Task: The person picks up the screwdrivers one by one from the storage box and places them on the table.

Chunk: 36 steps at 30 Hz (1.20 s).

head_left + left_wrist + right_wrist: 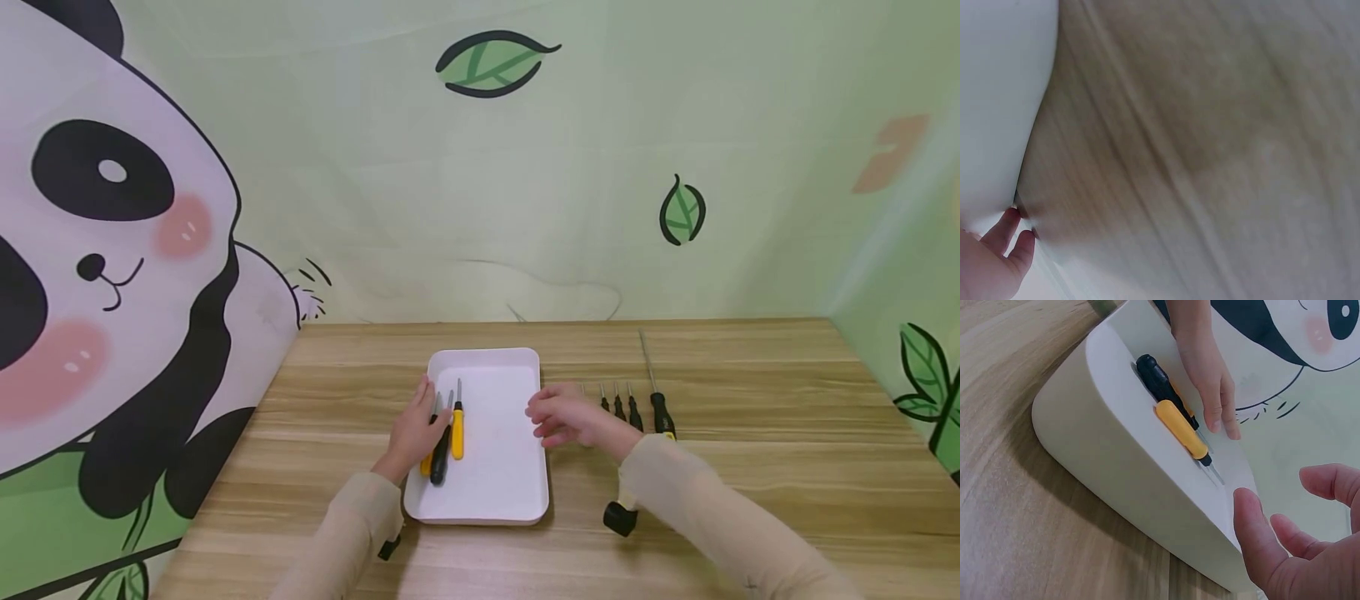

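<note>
A white tray [504, 496] sits on the wooden table, longer side running away from me. Inside, along its left side, lie a black-handled screwdriver [438, 467], a yellow-handled screwdriver [457, 433] and another yellow handle [426, 465], partly hidden. My left hand [412, 429] rests at the tray's left rim, fingers fairly straight, thumb reaching inside over the tools. In the left wrist view, fingertips [1010, 217] touch or nearly touch the outer wall. My right hand [566, 414] hovers by the right rim, fingers spread and slightly bent, holding nothing; contact with the rim is unclear.
Several small black screwdrivers [618, 407] stand in a row right of the tray, partly behind my right forearm. Beside them lies a longer screwdriver [660, 408] with a black and yellow handle. A printed panda backdrop [525, 208] rises behind the table [787, 400].
</note>
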Tool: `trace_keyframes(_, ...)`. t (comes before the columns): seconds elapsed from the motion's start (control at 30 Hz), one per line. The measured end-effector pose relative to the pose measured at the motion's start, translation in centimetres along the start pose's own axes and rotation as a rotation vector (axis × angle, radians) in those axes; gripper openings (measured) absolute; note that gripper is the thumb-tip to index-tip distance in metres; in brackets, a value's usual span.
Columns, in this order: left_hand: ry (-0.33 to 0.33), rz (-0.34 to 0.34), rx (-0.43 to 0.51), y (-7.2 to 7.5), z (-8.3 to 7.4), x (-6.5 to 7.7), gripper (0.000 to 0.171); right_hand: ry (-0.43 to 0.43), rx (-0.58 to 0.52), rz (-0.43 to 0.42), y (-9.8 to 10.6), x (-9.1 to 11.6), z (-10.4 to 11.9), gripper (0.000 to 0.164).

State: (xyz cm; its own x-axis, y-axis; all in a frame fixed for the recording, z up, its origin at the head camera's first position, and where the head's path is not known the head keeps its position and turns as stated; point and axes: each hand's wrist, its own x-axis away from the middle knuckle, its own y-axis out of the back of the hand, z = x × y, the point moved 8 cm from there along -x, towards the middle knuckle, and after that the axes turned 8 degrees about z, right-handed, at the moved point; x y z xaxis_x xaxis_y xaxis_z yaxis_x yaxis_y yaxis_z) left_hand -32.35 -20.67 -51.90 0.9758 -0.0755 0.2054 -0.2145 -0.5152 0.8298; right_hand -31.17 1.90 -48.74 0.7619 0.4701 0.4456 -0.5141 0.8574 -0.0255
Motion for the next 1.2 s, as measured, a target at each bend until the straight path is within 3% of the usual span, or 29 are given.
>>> trace_keyframes(0.73,0.012,0.002,0.005,0.0,-0.1,0.3,0.066,-0.029,0.025,0.000,-2.6,-2.0,0.0,0.027)
trace_keyframes(1.2,-0.014,-0.018,-0.004,0.1,-0.1,0.1,0.065,-0.087,0.080,-0.030,-3.4,-2.7,-0.2,0.027)
